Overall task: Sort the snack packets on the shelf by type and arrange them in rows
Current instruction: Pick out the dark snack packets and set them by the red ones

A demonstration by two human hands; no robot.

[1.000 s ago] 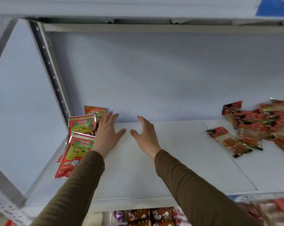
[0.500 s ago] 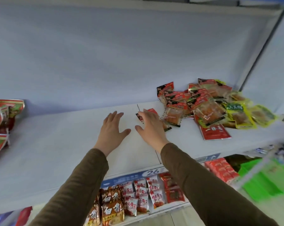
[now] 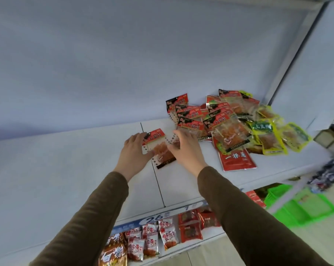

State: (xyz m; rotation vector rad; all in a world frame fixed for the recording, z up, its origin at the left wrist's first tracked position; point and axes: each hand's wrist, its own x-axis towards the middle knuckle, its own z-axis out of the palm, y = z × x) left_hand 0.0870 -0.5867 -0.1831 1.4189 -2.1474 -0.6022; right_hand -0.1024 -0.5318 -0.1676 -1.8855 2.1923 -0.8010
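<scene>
A mixed pile of snack packets [image 3: 225,127] lies at the right of the white shelf board [image 3: 66,169]: several clear packets with red-and-black headers, yellow-green packets [image 3: 268,135] and a flat red packet [image 3: 237,160]. One red-headed clear packet [image 3: 157,143] lies apart, left of the pile. My left hand [image 3: 135,156] reaches to this packet's left edge with straight fingers. My right hand [image 3: 187,150] is at its right edge, thumb over the packet and fingers stretched toward the pile. Neither hand visibly grips it.
The shelf's back panel rises behind the pile and a slanted upright [image 3: 296,54] bounds it on the right. The lower shelf holds rows of small red and white packets [image 3: 152,240]. A green plastic basket [image 3: 304,206] sits on the floor at lower right.
The view has swung right, away from the red-green packets at the shelf's left end. Both hands have moved right and forward, from the bare board to the loose red-headed packet.
</scene>
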